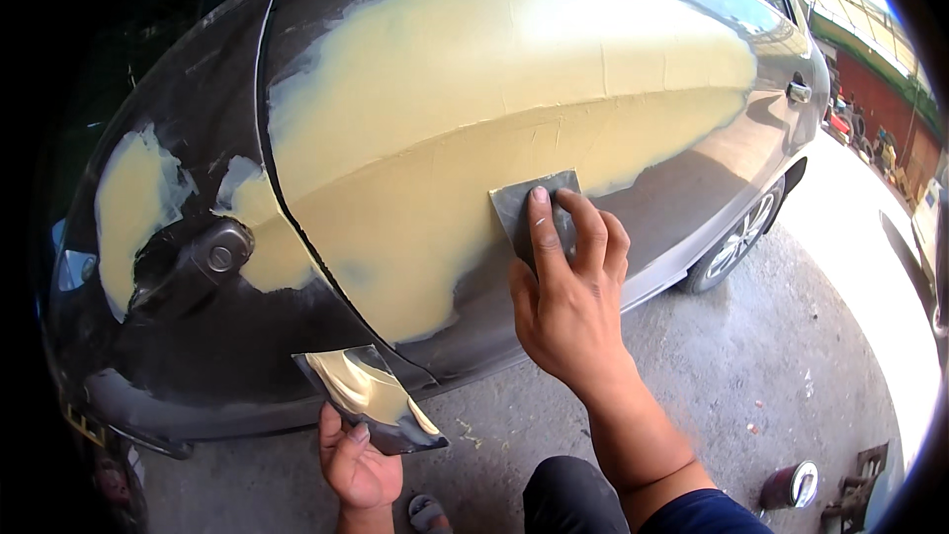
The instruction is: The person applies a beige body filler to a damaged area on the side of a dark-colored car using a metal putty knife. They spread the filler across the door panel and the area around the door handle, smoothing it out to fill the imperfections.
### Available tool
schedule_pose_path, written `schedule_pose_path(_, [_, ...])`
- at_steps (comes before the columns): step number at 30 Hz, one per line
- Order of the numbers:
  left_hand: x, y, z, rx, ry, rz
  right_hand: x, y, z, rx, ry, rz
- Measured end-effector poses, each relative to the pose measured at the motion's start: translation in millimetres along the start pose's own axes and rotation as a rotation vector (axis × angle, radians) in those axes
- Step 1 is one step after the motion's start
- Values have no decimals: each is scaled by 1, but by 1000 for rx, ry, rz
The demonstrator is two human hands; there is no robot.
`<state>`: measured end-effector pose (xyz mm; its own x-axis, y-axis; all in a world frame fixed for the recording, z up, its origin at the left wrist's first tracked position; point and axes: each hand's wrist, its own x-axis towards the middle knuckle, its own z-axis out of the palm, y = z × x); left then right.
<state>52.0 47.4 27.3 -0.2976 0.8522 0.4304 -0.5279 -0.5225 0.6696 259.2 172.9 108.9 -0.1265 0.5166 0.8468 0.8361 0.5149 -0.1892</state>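
Observation:
A dark grey car door [692,173] fills the view, with a broad patch of yellow body filler [474,99] spread over it. My right hand [563,297] presses a thin grey spreader blade [524,203] flat against the filler's lower edge, fingers on top of it. Lower left, my left hand [358,470] holds a grey mixing board [371,398] by its near edge; a smear of yellow filler lies on it. The board is held just off the door's bottom edge.
A rear door [178,237] at left carries smaller filler patches around an empty handle recess [203,257]. A front wheel [736,242] stands at right on the concrete floor [751,376]. A small tin [791,485] lies at lower right. My knee [563,494] is at the bottom.

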Motion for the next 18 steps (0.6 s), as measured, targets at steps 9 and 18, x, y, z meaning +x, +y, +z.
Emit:
schedule_pose_path(9, [-6,-10,14,-87,-20,-100,-67,2,-8,304,-217,24])
schedule_pose_path(18, [-13,-16,62,-79,9,-158,-149,44,-33,1082,-685,218])
